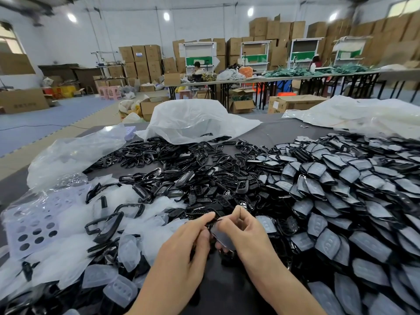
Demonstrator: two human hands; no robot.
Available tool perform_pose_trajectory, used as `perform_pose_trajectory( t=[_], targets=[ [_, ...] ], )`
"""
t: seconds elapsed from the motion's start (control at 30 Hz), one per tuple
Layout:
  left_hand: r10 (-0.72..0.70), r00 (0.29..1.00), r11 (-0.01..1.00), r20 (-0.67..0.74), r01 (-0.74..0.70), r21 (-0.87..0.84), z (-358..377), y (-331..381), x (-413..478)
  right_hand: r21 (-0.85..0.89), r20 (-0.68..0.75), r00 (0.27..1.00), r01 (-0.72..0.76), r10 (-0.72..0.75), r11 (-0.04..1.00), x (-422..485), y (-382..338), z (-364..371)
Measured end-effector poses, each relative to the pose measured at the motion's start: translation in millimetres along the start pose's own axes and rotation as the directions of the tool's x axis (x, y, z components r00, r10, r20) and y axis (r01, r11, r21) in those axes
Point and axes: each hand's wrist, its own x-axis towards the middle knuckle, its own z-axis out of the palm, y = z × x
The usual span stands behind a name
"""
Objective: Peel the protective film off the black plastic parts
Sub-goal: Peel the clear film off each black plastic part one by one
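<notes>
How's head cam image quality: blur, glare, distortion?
Head view: heavy wide-angle bending at the edges; ceiling lamps blown out; far cardboard boxes at upper right smeared; left hand, right hand and the film-covered black part they grip are sharp.

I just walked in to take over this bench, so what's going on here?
A person holds one black plastic part between the left hand and right hand, fingertips pinching at its upper edge; its greyish film looks still on. To the right, film-covered parts are heaped; bare black frames lie in the middle, and peeled film scraps pile up on the left of the dark table.
</notes>
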Motion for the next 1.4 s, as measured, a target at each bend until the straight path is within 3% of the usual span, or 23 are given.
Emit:
perform_pose_trajectory(
  t=[0.13,0.27,0.33,0.43,0.53,0.6,0.67,1.03,1.27,1.4],
  targets=[
    [0.145,0.987,0.97,0.068,-0.155,0.189,-6,2,2,0.172,-0.063,0.998,0.018,-0.008,0.985,5,3,0],
    [0.215,0.957,0.952,0.193,-0.25,0.179,8,10,-2,0.214,-0.089,0.996,0.007,0.012,0.977,6,6,-3],
    [0.185,0.959,0.96,0.213,-0.222,0.169,15,13,-6,0.256,-0.093,0.995,-0.015,0.04,0.967,6,5,-5],
    [0.097,0.99,0.995,0.1,-0.1,0.028,18,14,-6,0.297,-0.083,0.994,-0.039,0.066,0.954,7,2,-7],
    [-0.181,0.981,0.969,-0.072,0.166,-0.182,16,11,-1,0.255,0.011,0.997,-0.074,0.074,0.964,3,-1,-3],
    [-0.329,0.943,0.901,-0.054,0.296,-0.317,15,6,3,0.231,0.099,0.994,-0.062,0.04,0.971,1,2,1],
    [-0.381,0.925,0.852,0.002,0.352,-0.388,12,6,6,0.175,0.156,0.988,-0.015,-0.013,0.984,-1,4,4],
    [-0.503,0.864,0.706,-0.019,0.398,-0.586,14,-2,8,0.293,0.068,0.997,-0.053,0.034,0.955,-1,8,9],
    [-0.431,0.901,0.741,-0.052,0.32,-0.591,13,0,10,0.295,0.129,0.992,-0.037,-0.001,0.955,-1,7,8],
    [-0.436,0.899,0.708,-0.031,0.322,-0.628,12,0,10,0.337,0.143,0.99,-0.062,0.015,0.939,0,8,8]
  ],
)
